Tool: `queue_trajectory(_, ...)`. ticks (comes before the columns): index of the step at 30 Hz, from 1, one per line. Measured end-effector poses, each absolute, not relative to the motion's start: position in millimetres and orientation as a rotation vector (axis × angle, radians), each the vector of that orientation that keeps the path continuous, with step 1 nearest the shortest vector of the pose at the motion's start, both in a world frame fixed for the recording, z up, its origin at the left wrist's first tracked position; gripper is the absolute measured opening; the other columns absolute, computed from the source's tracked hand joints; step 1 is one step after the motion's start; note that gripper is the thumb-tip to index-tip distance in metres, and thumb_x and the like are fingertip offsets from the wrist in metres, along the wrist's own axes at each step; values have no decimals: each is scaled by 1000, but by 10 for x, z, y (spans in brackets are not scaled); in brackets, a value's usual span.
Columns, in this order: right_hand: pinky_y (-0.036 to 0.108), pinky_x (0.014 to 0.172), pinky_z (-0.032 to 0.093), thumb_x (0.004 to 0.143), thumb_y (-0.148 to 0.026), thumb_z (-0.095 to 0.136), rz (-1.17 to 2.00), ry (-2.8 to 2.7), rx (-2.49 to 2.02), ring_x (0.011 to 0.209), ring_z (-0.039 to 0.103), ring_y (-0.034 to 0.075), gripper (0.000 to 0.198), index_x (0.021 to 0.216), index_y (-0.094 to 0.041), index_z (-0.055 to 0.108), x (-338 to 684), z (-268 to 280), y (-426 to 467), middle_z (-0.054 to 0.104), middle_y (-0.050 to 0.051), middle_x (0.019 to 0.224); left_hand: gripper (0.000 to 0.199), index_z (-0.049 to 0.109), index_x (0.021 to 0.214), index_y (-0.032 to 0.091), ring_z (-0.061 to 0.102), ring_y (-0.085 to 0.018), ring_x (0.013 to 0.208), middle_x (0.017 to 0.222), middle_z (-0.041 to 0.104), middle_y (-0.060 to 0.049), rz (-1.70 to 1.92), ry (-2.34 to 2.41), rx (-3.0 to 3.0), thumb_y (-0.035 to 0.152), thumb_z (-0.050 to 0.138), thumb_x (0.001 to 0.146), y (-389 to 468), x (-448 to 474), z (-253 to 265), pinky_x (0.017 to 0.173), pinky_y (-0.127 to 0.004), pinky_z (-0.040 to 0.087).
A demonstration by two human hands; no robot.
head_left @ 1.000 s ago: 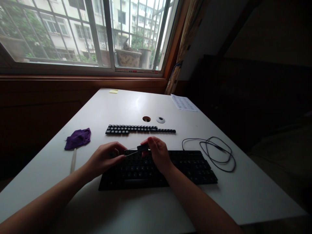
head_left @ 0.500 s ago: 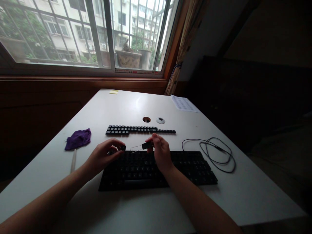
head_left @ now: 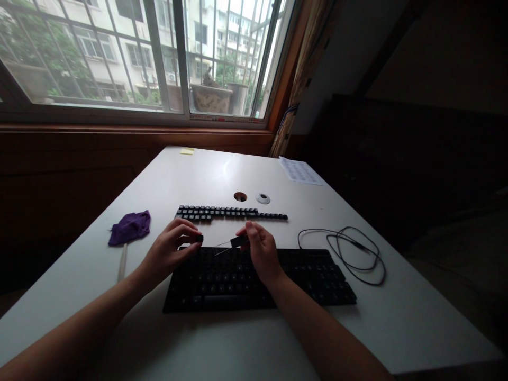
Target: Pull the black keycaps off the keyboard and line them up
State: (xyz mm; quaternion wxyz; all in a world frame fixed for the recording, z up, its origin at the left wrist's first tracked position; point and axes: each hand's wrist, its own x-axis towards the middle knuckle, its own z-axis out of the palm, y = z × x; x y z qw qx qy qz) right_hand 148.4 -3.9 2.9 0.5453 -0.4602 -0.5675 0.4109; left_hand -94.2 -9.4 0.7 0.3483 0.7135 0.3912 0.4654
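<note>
Between thumb and fingers, my left hand (head_left: 174, 244) pinches a small black keycap (head_left: 199, 238), just above the upper left of the keyboard. My right hand (head_left: 262, 248) is closed on the dark handle of a keycap puller (head_left: 238, 242); its thin wire loops point left toward the keycap, apart from it. Beneath both hands lies the black keyboard (head_left: 238, 302), its upper part looking bare of caps, though it is too dark to see well. Beyond it, loose keycaps (head_left: 234, 211) stand in rows on the white table.
A purple cloth (head_left: 130, 228) on a stick lies at the left. The keyboard's black cable (head_left: 357, 246) is coiled at the right. Farther back are a round cable hole (head_left: 240, 197), its grey cover (head_left: 263, 198), a printed sheet (head_left: 300, 171) and a yellow note (head_left: 187, 151).
The keycap in my left hand has come clear of the puller's wires and turned slightly. My right hand has tilted the wires a little downward. The view has shifted slightly.
</note>
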Motion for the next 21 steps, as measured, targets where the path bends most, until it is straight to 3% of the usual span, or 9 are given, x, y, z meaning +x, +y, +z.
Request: queue_trajectory(21, 24, 49, 49, 93, -57, 49, 962, -1396, -1109, 56, 58, 14, 45, 76, -19, 66, 1467, 4, -50, 61, 2, 70, 11, 65, 95, 18, 62, -15, 88, 102, 55, -5, 1227, 1003, 1854, 24, 66, 87, -52, -963, -27, 81, -33, 60)
